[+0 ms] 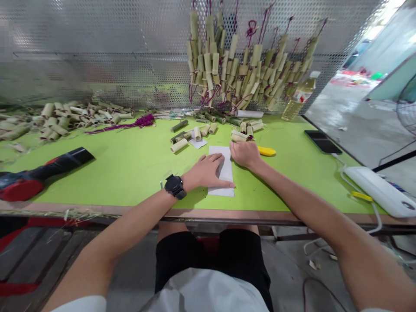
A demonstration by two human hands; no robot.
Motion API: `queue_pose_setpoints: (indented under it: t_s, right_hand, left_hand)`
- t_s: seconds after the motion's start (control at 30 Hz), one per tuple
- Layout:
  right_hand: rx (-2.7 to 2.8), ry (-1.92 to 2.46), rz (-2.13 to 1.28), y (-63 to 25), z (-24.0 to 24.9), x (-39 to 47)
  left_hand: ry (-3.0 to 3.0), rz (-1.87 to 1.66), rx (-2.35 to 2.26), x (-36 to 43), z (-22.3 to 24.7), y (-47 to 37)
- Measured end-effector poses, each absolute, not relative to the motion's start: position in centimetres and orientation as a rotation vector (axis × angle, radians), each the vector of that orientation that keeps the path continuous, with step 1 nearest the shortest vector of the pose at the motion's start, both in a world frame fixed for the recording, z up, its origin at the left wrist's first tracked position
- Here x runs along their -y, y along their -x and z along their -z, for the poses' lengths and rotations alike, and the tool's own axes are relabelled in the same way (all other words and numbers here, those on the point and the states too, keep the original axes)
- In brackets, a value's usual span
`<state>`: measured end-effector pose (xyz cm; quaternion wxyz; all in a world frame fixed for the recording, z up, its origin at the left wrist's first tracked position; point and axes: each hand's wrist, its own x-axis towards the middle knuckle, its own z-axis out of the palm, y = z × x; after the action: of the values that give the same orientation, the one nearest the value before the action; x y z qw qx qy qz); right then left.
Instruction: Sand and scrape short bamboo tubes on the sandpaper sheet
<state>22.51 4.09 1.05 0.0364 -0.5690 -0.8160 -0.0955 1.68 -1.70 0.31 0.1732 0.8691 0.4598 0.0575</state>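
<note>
A white strip of paper (224, 151) lies upright on the green tabletop in front of me. My left hand (208, 170) rests flat across it, fingers spread, thumb reaching toward its right edge; a black watch (174, 186) is on that wrist. Just right of the paper's upper part, my right hand (243, 153) is closed in a fist around a yellow-handled tool (267, 151), whose end sticks out to the right of the fist. The tool's other end is hidden. Short bamboo pieces (179, 145) and a small paper scrap (198, 143) lie beyond my hands.
Bamboo bundles (211, 65) hang on the perforated metal panel. A bottle (297, 99), a phone (322, 141) and a white power bank (381, 190) with a cable are at right. Purple string (144, 121), a bamboo pile (58, 121) and a red-black blower (42, 173) are at left.
</note>
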Motion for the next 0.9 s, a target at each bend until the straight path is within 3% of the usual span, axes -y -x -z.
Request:
queue_pose_setpoints:
  t_s: [0.7, 0.9]
  right_hand:
    - [2.530, 1.640, 0.307, -22.4, -1.1, -0.6]
    - [2.480, 1.756, 0.295, -21.9, -1.2, -3.6]
  left_hand:
    - [-2.464, -0.200, -1.296, 1.7, -0.1, -1.5]
    - [-2.481, -0.164, -1.302, 1.6, -0.3, -1.5]
